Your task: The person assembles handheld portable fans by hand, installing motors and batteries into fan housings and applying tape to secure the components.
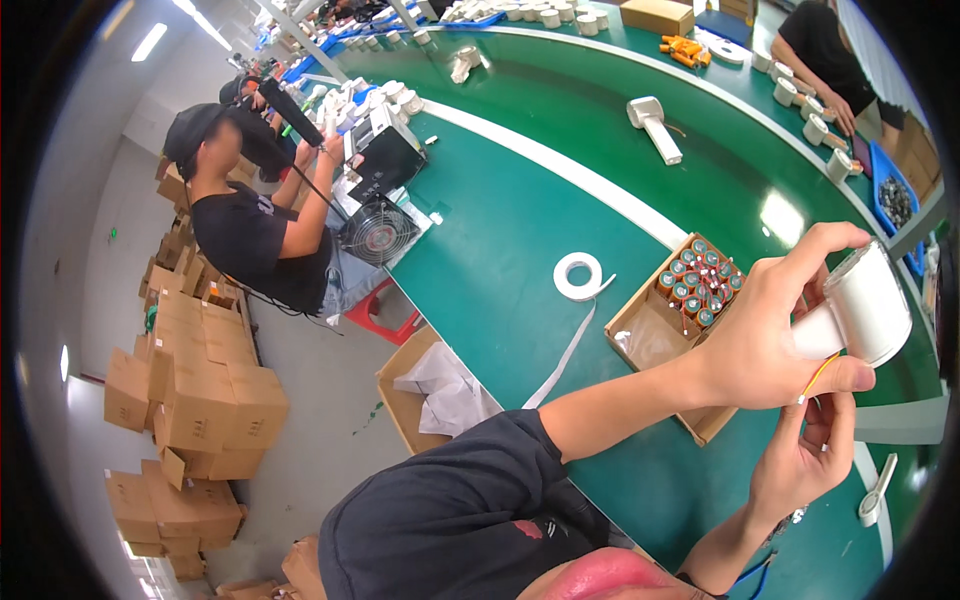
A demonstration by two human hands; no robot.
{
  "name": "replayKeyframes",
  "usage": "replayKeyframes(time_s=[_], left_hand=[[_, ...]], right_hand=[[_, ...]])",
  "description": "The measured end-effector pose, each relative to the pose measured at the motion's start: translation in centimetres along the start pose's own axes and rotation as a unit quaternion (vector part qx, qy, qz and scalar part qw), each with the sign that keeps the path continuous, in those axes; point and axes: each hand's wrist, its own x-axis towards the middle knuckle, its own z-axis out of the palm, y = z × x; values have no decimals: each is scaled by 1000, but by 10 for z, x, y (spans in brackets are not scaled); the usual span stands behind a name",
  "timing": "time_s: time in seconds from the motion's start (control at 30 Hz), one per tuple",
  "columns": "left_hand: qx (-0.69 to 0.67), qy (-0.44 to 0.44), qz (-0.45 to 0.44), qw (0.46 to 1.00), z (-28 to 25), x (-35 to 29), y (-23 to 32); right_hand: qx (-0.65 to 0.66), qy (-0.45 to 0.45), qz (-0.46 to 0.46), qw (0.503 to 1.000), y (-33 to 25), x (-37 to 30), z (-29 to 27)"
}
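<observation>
My left hand (750, 330) is wrapped round the handle of a white plastic housing (868, 305) with a wide, round head, raised over the table's right side. Thin yellow and red wires (822, 374) come out below the handle, beside my left thumb. Just beneath, my right hand (805, 465) pinches the end of these wires, thumb and fingertips together; a small white connector shows there, partly hidden. Under my left wrist sits an open cardboard box (622, 335) with several cylindrical battery cells (698, 284) bearing red and black leads and white plugs.
A roll of white tape (578, 276) lies on the green table with its strip trailing to the edge. Similar white housings (655, 130) rest on the green conveyor beyond. A co-worker (260, 210) sits left by a black fan (378, 230). Cardboard cartons (210, 370) are stacked on the floor.
</observation>
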Motion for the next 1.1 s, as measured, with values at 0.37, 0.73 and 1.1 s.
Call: replayKeyframes(time_s=[0.37,0.73,1.1], left_hand=[[-196,-21,-72,978,-13,-8,0],[-209,-69,-114,969,-1,-1,-12],[-227,-83,-148,959,-12,-6,-21]], right_hand=[[-66,-26,-100,992,-32,0,3],[2,-89,-52,995,-11,28,-4],[18,-100,-51,994,-20,14,-8]])
